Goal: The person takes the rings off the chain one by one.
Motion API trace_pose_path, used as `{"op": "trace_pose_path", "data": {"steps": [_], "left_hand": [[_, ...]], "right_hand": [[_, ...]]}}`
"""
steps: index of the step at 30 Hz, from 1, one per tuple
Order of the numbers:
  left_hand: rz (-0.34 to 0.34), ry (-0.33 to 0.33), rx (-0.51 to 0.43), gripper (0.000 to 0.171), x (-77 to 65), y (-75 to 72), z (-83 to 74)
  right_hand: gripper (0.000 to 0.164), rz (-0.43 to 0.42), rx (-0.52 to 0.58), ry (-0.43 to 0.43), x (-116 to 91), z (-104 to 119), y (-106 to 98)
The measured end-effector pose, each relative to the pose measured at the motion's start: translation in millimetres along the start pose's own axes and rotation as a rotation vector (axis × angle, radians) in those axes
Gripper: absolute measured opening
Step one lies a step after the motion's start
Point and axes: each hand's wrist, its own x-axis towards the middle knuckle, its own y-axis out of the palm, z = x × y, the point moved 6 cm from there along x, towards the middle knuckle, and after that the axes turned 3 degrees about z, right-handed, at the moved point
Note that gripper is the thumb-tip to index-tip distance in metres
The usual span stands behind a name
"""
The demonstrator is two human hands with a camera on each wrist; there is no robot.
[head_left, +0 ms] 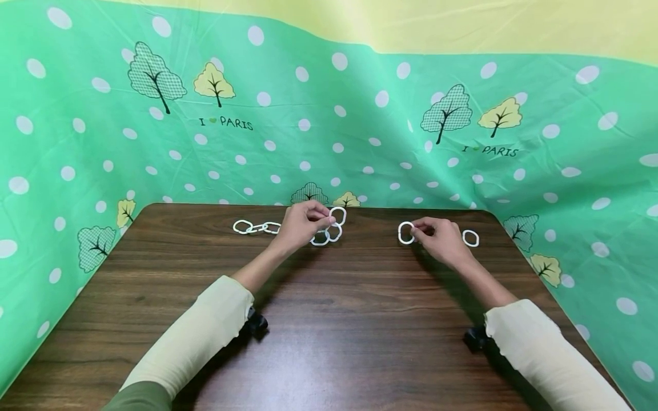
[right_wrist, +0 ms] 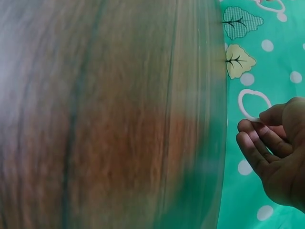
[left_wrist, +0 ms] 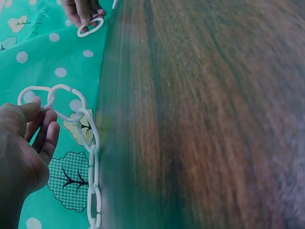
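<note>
My left hand [head_left: 303,224] pinches the end link of a white plastic chain [left_wrist: 93,162] between thumb and fingers. In the left wrist view two links stand raised at the fingertips, and the joined links hang down from them. On the head view the chain's far part trails left along the back of the table, passing behind the hand. A single white link [head_left: 406,233] is pinched by my right hand [head_left: 439,240], held apart from the chain. The right wrist view shows this loose link [right_wrist: 243,106] tilted up from the thumb and fingertips.
Another loose white link [head_left: 470,238] lies on the dark wooden table [head_left: 349,319], just right of the right hand. A green dotted cloth [head_left: 329,131] with tree prints hangs behind the table's back edge and along both sides. Black wrist cameras [head_left: 257,323] sit under both sleeves.
</note>
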Motion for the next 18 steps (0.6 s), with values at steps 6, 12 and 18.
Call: {"op": "trace_pose_path", "data": {"steps": [6,12,18], "left_hand": [[0.003,-0.001,-0.004,0.014,0.2,1.8,1.3],[0.006,-0.002,-0.006,0.014,0.0,2.4,0.9],[0.007,0.005,-0.007,0.013,0.7,2.8,1.6]], "right_hand": [[0.024,0.005,0.001,0.032,-2.7,-8.2,-4.2],[0.027,0.011,0.013,0.054,-5.0,-15.6,-6.0],[0.028,0.027,0.028,0.080,-5.8,-23.1,-6.4]]}}
